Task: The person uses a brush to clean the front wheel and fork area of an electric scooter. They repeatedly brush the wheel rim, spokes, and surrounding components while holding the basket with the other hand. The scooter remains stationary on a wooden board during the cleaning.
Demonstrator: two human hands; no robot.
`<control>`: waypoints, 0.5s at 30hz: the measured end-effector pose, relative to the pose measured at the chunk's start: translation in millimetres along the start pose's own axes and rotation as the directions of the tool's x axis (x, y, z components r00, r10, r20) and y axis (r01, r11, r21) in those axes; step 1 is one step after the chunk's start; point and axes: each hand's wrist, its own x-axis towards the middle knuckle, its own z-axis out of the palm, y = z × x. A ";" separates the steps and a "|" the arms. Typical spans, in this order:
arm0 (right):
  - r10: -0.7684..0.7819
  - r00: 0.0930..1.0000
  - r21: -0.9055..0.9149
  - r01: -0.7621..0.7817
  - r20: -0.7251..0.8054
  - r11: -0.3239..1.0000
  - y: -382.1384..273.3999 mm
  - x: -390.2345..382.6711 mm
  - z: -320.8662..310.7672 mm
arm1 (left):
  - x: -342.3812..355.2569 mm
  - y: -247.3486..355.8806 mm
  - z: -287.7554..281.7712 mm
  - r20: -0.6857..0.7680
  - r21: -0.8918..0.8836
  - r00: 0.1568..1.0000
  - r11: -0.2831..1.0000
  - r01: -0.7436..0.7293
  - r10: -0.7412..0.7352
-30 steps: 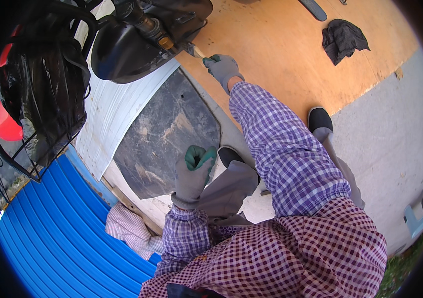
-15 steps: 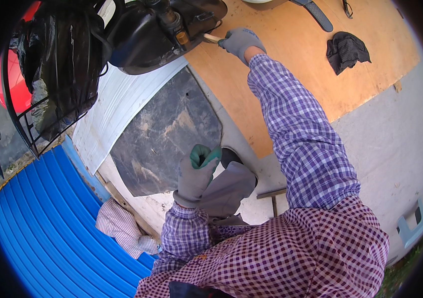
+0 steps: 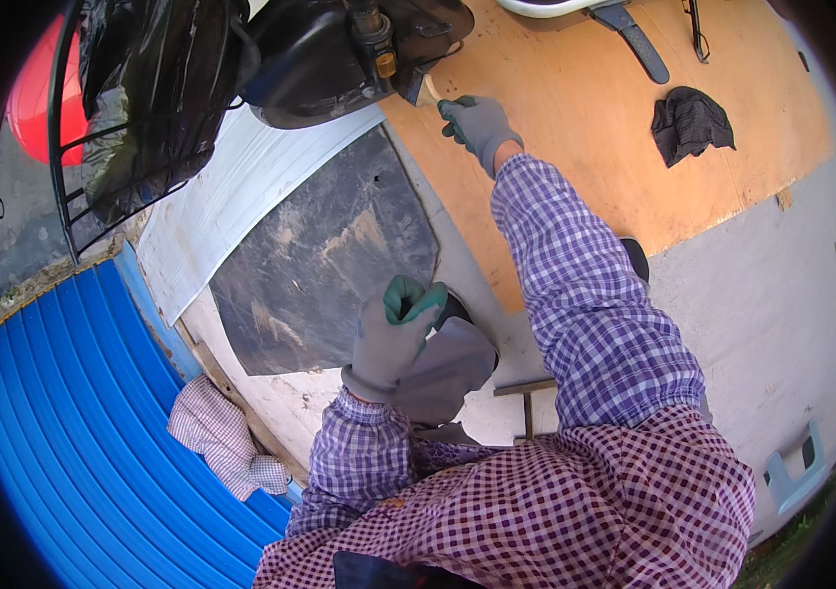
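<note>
My right hand (image 3: pixel 482 126), in a grey glove with green fingers, reaches far out and closes around a small tool (image 3: pixel 428 90) with a pale wooden handle and a dark end. That end points at the lower edge of a glossy black curved part (image 3: pixel 310 79), which carries a gold-coloured fitting (image 3: pixel 384 65). Whether tool and part touch, I cannot tell. Nearer me, my left hand (image 3: pixel 390 339), gloved alike, is curled in a loose fist above my grey-clad leg (image 3: pixel 447 373). Nothing shows in its fingers.
An orange-brown board (image 3: pixel 575 108) covers the ground, with a crumpled black cloth (image 3: pixel 693 126) on it. To the left are a dark sheet (image 3: pixel 329 260), a white sheet (image 3: pixel 212 196), blue corrugated panels (image 3: pixel 94 422), a checked cloth (image 3: pixel 216 432) and a black rack (image 3: pixel 69 196) holding a black bag (image 3: pixel 158 108).
My right hand has drawn back slightly toward me with the tool, and its green finger side now shows more. My left hand keeps its curled shape. The whole view has shifted a little.
</note>
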 end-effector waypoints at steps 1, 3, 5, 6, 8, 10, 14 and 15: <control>0.084 0.996 0.151 -0.088 0.033 0.985 1.0 -7.4 10.4 | -1.0 1.5 -0.4 0.002 0.009 1.000 1.000 0.008 -0.008; 0.079 0.996 0.304 -0.089 0.045 0.948 -4.5 -17.5 22.0 | 0.4 3.5 -1.3 -0.014 -0.030 1.000 0.999 -0.023 0.023; 0.086 0.992 0.444 -0.120 0.097 0.888 -7.5 -34.2 24.7 | 0.1 2.4 -3.4 -0.034 -0.035 0.998 0.998 -0.048 0.047; 0.081 0.987 0.508 -0.141 0.137 0.850 -6.5 -44.0 21.8 | 0.4 0.5 -3.8 -0.046 -0.023 0.997 0.998 -0.062 0.061; 0.042 0.977 0.584 -0.160 0.210 0.796 -3.2 -59.3 17.3 | 1.2 -5.3 -5.0 -0.070 -0.001 0.992 0.994 -0.106 0.105; 0.019 0.981 0.590 -0.131 0.192 0.797 2.2 -67.7 18.9 | 0.4 -13.1 -7.4 -0.103 0.029 0.983 0.988 -0.152 0.154; 0.049 0.987 0.543 -0.127 0.155 0.830 9.8 -61.6 35.8 | 3.6 -24.7 -13.3 -0.190 0.013 0.946 0.964 -0.267 0.264; 0.101 0.987 0.519 -0.151 0.124 0.841 10.4 -59.2 39.3 | 5.3 -26.0 -15.6 -0.206 0.025 0.939 0.961 -0.277 0.276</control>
